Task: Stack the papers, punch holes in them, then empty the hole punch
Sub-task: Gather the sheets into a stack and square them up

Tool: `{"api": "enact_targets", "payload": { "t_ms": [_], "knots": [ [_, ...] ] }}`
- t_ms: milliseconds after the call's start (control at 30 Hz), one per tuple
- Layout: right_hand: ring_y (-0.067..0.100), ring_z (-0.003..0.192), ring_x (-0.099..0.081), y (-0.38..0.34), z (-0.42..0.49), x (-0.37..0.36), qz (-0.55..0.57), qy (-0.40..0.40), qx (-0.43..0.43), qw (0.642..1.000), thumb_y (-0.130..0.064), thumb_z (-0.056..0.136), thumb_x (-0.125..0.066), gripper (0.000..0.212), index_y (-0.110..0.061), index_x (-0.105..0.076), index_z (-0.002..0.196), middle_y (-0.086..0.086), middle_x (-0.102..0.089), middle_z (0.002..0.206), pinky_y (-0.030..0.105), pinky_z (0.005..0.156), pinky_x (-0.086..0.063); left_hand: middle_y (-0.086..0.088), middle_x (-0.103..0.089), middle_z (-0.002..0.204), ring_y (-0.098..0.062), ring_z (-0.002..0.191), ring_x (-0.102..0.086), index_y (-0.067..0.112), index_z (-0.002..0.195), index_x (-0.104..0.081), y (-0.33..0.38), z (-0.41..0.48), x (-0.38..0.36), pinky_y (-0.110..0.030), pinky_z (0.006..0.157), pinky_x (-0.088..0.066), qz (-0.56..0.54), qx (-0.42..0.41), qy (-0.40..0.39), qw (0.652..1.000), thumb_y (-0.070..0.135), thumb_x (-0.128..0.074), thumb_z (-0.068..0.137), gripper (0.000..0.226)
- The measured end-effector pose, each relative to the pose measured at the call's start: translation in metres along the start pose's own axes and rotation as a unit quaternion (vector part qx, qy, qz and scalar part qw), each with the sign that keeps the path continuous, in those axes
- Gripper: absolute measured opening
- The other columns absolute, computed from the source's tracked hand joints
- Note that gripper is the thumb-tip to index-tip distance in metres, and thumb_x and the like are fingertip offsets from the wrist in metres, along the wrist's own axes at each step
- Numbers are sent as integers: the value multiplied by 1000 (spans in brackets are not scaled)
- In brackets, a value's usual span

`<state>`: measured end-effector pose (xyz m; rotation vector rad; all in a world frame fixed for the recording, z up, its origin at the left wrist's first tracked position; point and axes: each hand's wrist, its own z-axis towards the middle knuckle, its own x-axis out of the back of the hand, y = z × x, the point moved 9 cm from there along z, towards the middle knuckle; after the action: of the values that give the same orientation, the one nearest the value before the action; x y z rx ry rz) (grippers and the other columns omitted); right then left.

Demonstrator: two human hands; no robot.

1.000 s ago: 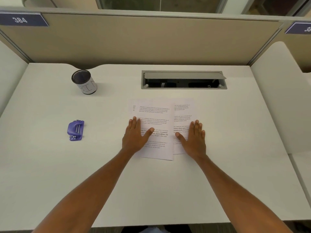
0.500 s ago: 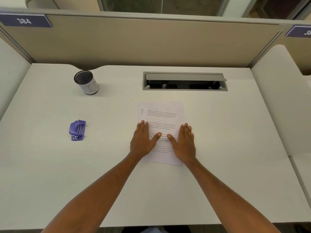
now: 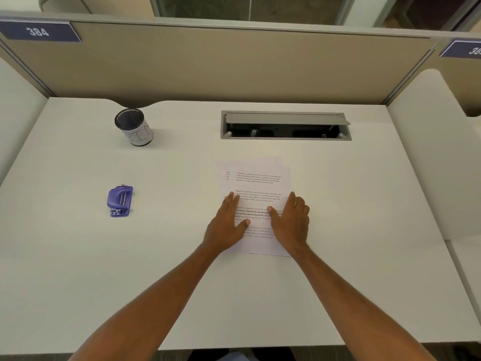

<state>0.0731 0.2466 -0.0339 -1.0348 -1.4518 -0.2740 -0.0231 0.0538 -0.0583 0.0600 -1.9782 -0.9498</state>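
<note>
White desk (image 3: 78, 256) in a cubicle, papers (image 3: 256, 183) mid-frame pinned under left hand (image 3: 226, 225) and right hand (image 3: 291, 222), spread flat, likely squaring the stack; punch (image 3: 119, 201) idle at left.

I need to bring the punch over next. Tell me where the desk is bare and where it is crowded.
Bare: the wide strip of desk right of the papers, out to the side panel; the stretch between the hole punch and the left hand; the near edge outside both forearms. Crowded: the centre, where the left hand and right hand rest on the papers. The cup and cable tray take the back.
</note>
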Motion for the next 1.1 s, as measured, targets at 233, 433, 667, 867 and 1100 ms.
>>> {"api": "enact_targets", "payload": {
  "t_ms": [233, 433, 667, 867, 1100],
  "knots": [
    [39, 146, -41, -4, 1, 5, 31, -4, -18, 999, -48, 106, -66, 86, -2, -28, 167, 20, -41, 163, 53, 116, -44, -1, -7, 186, -20, 173, -4, 14, 176, -12, 9, 1, -8, -48, 135, -30, 13, 7, -13, 1000, 43, -64, 108, 90],
    [42, 146, -41, -1, 5, 9, 63, -14, -37, 997, -48, 106, -66, 86, -3, -26, 168, 23, -43, 159, 55, 116, -46, -5, -4, 186, -25, 173, -1, 10, 174, -20, 11, 0, -12, -49, 135, -31, 58, -5, -23, 998, 39, -66, 107, 87],
    [37, 144, -53, 6, 16, 9, 238, -17, -90, 967, -51, 103, -69, 84, -7, -36, 166, 19, -54, 154, 47, 112, -47, -6, 1, 186, -27, 173, 2, 13, 175, -18, 9, 1, -15, -50, 135, -30, 87, -10, -40, 995, 33, -64, 108, 84],
    [30, 123, -71, 11, 38, 3, 368, -62, -149, 916, -58, 101, -69, 65, -9, -65, 143, 12, -74, 136, 47, 109, -58, -3, 5, 186, -25, 173, 5, 15, 176, -16, 8, 1, -17, -48, 134, -27, 92, -7, -48, 995, 35, -61, 109, 83],
    [29, 114, -77, 10, 60, 18, 368, -95, -136, 915, -39, 94, -85, 42, -12, -74, 124, 8, -80, 126, 48, 104, -62, -5, 8, 186, -26, 173, 7, 15, 176, -13, 8, 3, -18, -45, 138, -19, 90, -9, -54, 994, 34, -61, 110, 84]
  ]
}}
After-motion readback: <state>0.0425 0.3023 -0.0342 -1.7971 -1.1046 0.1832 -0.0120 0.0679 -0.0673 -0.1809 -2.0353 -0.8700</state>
